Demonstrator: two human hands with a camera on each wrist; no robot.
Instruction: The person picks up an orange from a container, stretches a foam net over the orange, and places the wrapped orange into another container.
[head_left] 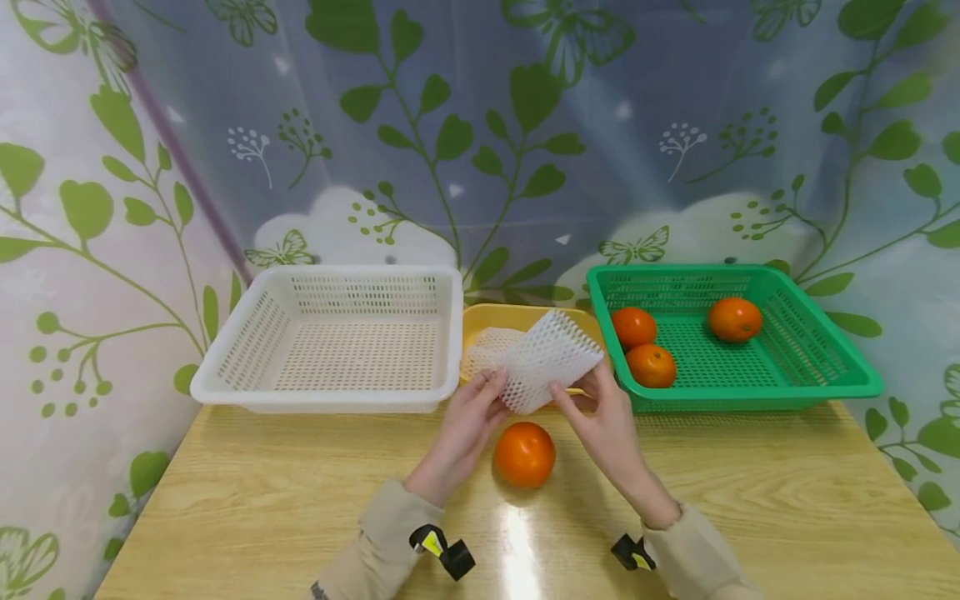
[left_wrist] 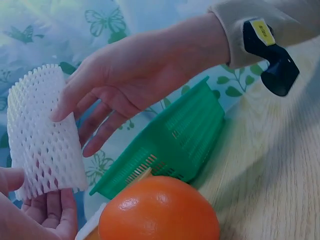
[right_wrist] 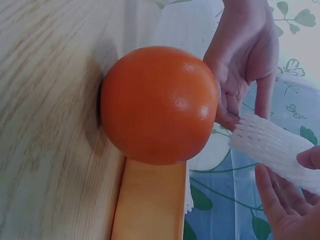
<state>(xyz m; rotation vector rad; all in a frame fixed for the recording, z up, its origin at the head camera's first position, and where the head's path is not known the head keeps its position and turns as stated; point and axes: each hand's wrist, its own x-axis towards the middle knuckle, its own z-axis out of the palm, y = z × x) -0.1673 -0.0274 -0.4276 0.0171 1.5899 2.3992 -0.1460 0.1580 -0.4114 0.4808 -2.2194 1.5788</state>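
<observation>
A white foam net sleeve [head_left: 551, 360] is held up between both hands above the table. My left hand [head_left: 462, 425] pinches its lower left end, thumb on top and fingers beneath, as the left wrist view also shows. At the sleeve's right side my right hand [head_left: 606, 417] pinches it between thumb and fingers. Below the hands, a round orange fruit [head_left: 525, 455] sits on the table, touched by neither hand. It looms large in the right wrist view [right_wrist: 160, 105]. More white foam netting [head_left: 487, 346] lies in a yellow tray [head_left: 491, 312] behind the hands, partly hidden by the sleeve.
A white plastic basket [head_left: 326, 398] stands at the left of the tray. On the right is a green basket [head_left: 750, 393] with orange fruits [head_left: 735, 320] in it. A patterned curtain [head_left: 480, 167] hangs behind the wooden table [head_left: 300, 483].
</observation>
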